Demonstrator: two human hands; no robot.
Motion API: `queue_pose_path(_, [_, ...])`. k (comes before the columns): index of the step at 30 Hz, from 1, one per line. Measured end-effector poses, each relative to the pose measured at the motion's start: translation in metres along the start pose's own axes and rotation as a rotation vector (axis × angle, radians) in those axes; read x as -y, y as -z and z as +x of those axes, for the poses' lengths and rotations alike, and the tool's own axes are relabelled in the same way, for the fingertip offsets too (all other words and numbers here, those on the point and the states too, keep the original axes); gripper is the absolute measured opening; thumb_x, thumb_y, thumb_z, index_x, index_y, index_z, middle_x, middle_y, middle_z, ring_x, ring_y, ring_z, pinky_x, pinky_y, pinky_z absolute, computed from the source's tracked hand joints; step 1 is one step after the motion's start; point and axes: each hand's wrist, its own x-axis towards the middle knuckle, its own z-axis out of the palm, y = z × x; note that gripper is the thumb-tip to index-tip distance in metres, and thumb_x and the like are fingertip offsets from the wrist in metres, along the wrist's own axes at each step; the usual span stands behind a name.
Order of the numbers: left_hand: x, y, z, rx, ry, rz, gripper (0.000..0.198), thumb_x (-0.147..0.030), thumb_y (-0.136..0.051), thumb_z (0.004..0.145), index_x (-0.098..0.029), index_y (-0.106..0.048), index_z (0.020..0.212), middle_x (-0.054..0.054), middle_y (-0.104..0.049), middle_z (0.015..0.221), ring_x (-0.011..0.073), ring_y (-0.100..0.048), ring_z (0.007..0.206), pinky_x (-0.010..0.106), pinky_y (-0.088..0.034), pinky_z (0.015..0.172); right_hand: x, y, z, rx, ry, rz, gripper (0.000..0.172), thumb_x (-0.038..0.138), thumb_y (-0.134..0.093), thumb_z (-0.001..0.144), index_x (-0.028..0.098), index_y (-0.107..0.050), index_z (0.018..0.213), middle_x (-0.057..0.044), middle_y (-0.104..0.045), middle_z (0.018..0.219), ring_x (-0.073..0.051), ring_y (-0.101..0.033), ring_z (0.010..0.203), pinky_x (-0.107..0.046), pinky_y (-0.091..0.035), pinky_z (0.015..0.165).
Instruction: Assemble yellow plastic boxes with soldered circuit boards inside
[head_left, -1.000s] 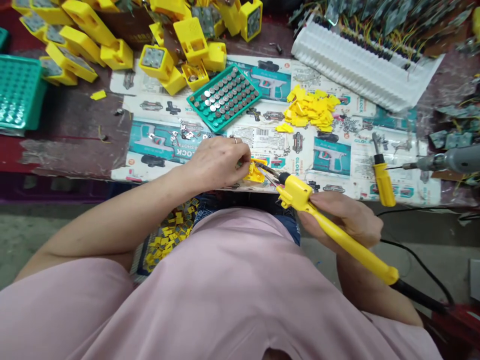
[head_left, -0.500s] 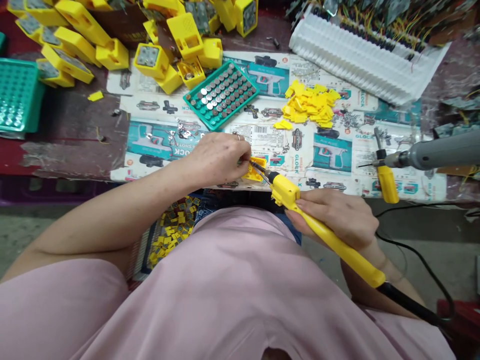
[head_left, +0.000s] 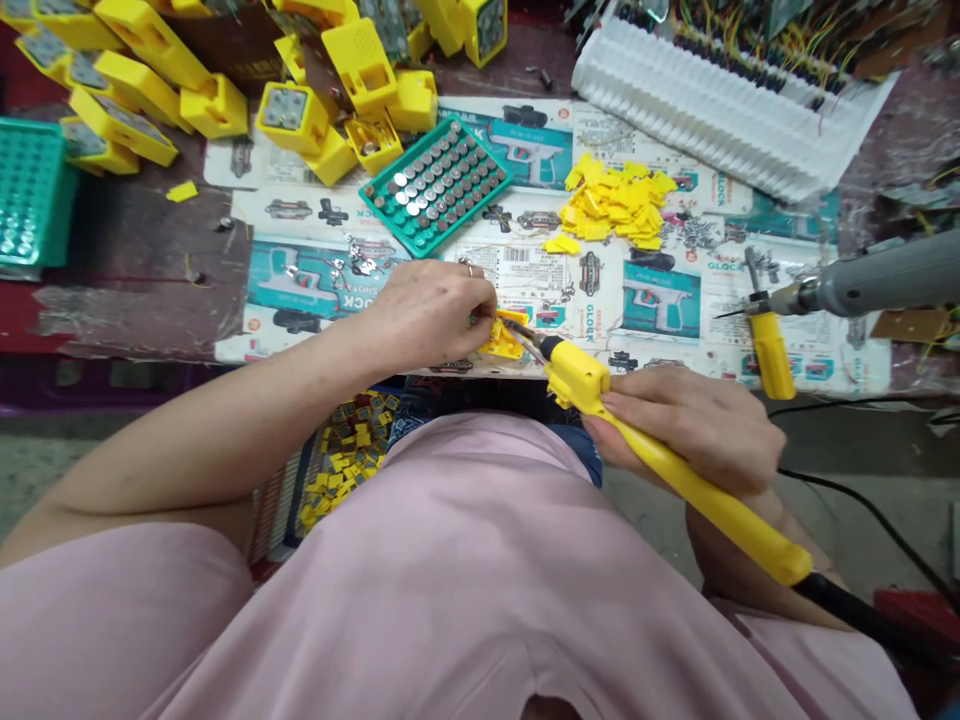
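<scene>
My right hand [head_left: 694,425] is wrapped round a yellow soldering iron [head_left: 675,480] with a black cable at its rear. The iron's metal tip points left, at a small yellow plastic part [head_left: 508,335] near the table's front edge. My left hand [head_left: 435,312] is closed at the left side of that part, its fingertips pinched together; what they grip is too small to make out. A green tray [head_left: 420,243] with rows of round metal pieces lies just beyond my left hand. Loose yellow pieces [head_left: 615,203] are piled to the right of the tray.
Yellow housings [head_left: 360,65] crowd the back left, near a green container [head_left: 37,200]. A white ribbed holder [head_left: 712,110] with wired parts stands at the back right. A grey tool [head_left: 885,285] juts in from the right above a yellow-handled screwdriver [head_left: 771,355].
The soldering iron and my right hand have shifted slightly right and down. My left hand has barely moved and stays beside the yellow part. The whole view has shifted a little.
</scene>
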Motion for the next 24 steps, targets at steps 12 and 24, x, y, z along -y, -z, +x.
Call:
queue_pose_path(12, [-0.002,0.004,0.001,0.019,0.026,0.052,0.032,-0.028,-0.046,0.086,-0.018,-0.075,0.091,0.008,-0.076,0.091,0.0244,-0.07,0.087,0.03,-0.046,0.067,-0.005,0.002,-0.019,-0.121,-0.13,0.09,0.023,0.016,-0.079,0.075,0.025,-0.069,0.094,0.004,-0.077,0.077,-0.014,-0.072,0.062,-0.023,-0.059,0.056])
queue_pose_path(24, [0.006,0.002,-0.005,-0.015,0.003,-0.089,0.037,-0.032,-0.049,0.089,-0.018,-0.063,0.121,0.006,-0.076,0.101,0.024,-0.069,0.098,0.037,-0.049,0.091,-0.002,0.003,-0.028,-0.122,-0.183,-0.125,0.056,0.027,-0.079,0.079,0.024,-0.06,0.132,0.0,-0.079,0.091,-0.015,-0.071,0.06,-0.025,-0.06,0.058])
